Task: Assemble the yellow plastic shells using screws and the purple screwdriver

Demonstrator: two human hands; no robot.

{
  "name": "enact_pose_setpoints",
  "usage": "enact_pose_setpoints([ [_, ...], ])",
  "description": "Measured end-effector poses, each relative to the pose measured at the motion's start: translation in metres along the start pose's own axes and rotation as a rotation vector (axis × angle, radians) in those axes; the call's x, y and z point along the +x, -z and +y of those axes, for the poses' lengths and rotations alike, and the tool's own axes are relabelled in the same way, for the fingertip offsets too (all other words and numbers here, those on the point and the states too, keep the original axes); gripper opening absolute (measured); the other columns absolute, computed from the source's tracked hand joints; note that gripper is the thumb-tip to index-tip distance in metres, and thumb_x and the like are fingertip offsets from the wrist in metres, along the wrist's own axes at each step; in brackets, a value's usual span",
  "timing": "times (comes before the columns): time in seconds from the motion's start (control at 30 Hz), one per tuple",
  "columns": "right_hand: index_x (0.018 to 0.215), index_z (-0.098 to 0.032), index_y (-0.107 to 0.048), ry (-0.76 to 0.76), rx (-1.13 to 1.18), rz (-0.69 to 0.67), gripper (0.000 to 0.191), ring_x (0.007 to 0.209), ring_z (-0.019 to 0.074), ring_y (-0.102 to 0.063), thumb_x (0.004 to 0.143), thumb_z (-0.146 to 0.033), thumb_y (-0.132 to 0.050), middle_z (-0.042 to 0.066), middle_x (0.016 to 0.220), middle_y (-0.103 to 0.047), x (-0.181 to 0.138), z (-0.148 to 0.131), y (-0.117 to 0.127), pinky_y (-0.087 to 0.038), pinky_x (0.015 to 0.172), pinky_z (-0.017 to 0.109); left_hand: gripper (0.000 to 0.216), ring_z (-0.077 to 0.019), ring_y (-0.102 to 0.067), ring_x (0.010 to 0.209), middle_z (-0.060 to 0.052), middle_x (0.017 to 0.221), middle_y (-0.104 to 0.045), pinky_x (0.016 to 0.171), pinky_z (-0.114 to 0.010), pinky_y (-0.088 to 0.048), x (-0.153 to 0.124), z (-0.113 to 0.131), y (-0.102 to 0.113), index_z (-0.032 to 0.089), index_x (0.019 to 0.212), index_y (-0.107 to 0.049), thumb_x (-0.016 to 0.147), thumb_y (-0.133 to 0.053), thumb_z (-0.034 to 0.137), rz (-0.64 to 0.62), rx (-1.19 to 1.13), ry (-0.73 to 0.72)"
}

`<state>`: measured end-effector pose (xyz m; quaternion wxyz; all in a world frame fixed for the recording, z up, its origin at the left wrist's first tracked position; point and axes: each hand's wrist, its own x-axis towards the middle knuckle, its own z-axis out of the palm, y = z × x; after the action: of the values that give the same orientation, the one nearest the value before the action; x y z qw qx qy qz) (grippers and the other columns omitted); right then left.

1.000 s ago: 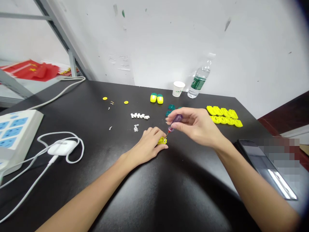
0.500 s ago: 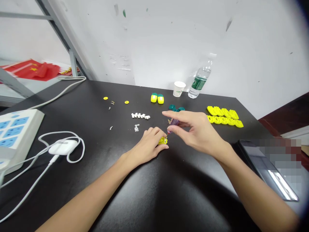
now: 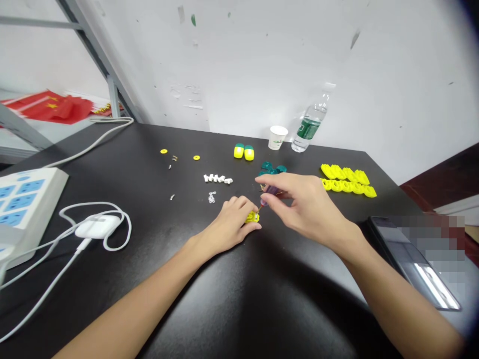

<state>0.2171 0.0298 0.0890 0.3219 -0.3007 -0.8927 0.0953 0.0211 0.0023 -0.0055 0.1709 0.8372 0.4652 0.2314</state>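
My left hand [image 3: 232, 223] lies on the black table, its fingers closed round a small yellow plastic piece [image 3: 252, 218] that is partly hidden under them. My right hand [image 3: 305, 207] holds a screwdriver [image 3: 270, 191] with a purple handle between thumb and fingers. Its thin shaft slants down to the left, and the tip meets the yellow piece or sits very near it. Just beyond the right hand lie dark green caps [image 3: 274, 168] and a few tiny brass-coloured bits [image 3: 262, 188]. Small white parts [image 3: 217, 179] and clear little rings [image 3: 212, 197] lie beyond the left hand.
Rows of yellow shells [image 3: 348, 187] lie to the right, near a dark phone-like device [image 3: 415, 264]. At the back stand a paper cup [image 3: 277, 138], a water bottle [image 3: 310, 124] and two yellow-green pieces [image 3: 244, 152]. A power strip [image 3: 28, 209] and a cabled white case [image 3: 98, 227] are left.
My right hand has shifted slightly, and the screwdriver now leans over more, with more of its shaft showing. The left hand keeps its hold on the yellow piece.
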Motion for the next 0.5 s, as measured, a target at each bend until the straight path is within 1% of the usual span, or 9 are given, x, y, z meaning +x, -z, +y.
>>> enact_pose_setpoints([
  [0.1,0.114,-0.013,-0.07,-0.012,-0.005,0.004,0.028,0.076,0.017,-0.068,0.089,-0.013,-0.058,0.007,0.093,-0.074,0.0006,-0.0005,0.0006,-0.053,0.071,0.029,0.022,-0.0226,-0.047,0.095,-0.005,0.109,-0.056,0.087,-0.04,-0.039,-0.0002,0.0003,0.0,0.021,0.107,-0.052,0.095,-0.06,0.038,-0.002,-0.001,-0.002],
  [0.3,0.114,-0.013,-0.069,-0.032,-0.005,-0.009,0.028,0.076,0.0171,-0.068,0.089,-0.012,-0.058,0.007,0.093,-0.074,0.0013,-0.0012,0.001,-0.052,0.071,0.029,0.022,-0.023,-0.048,0.095,-0.005,0.11,-0.056,0.086,-0.04,-0.039,0.0002,0.0007,0.0001,0.021,0.107,-0.052,0.095,-0.059,0.038,-0.002,0.009,-0.003],
  [0.4,0.109,-0.013,-0.069,-0.062,0.0,-0.002,0.022,0.074,0.0166,-0.068,0.089,-0.014,-0.06,0.006,0.09,-0.074,0.002,0.0004,0.001,-0.052,0.071,0.029,0.021,-0.0229,-0.048,0.095,-0.005,0.11,-0.056,0.087,-0.04,-0.039,0.0004,0.0008,0.0003,0.021,0.107,-0.052,0.096,-0.059,0.038,-0.006,0.01,0.003],
  [0.5,0.1,-0.015,-0.068,-0.104,0.009,-0.002,0.013,0.069,0.0159,-0.066,0.088,-0.015,-0.061,0.003,0.08,-0.072,0.0028,0.0024,0.0014,-0.051,0.068,0.029,0.02,-0.0227,-0.048,0.095,-0.005,0.11,-0.056,0.087,-0.04,-0.04,0.0004,0.0007,0.0008,0.021,0.106,-0.053,0.096,-0.059,0.037,-0.011,0.006,0.008],
])
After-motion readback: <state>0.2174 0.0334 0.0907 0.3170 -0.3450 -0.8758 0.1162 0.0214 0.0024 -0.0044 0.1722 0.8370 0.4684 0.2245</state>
